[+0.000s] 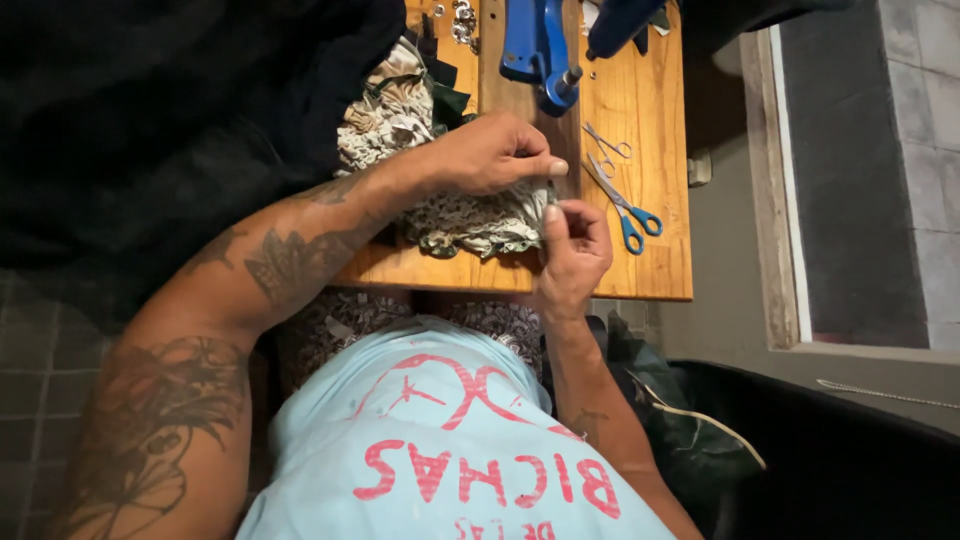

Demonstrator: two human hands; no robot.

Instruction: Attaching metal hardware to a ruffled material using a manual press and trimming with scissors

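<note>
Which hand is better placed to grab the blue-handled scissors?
Probably the right hand: it lies nearer the blue-handled scissors, while the left hand presses down on the patterned fabric.

A warm-lit wooden counter (640, 270) stands on a grey floor (725, 260). To its right a pale frame (785, 200) borders grey tiles (925, 120); dark floor tiles (40, 350) lie left.

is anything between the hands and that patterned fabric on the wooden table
Nothing visible. The left hand rests on top of the patterned fabric and the right hand pinches its edge. The blue-handled scissors lie apart, off to one side.
</note>
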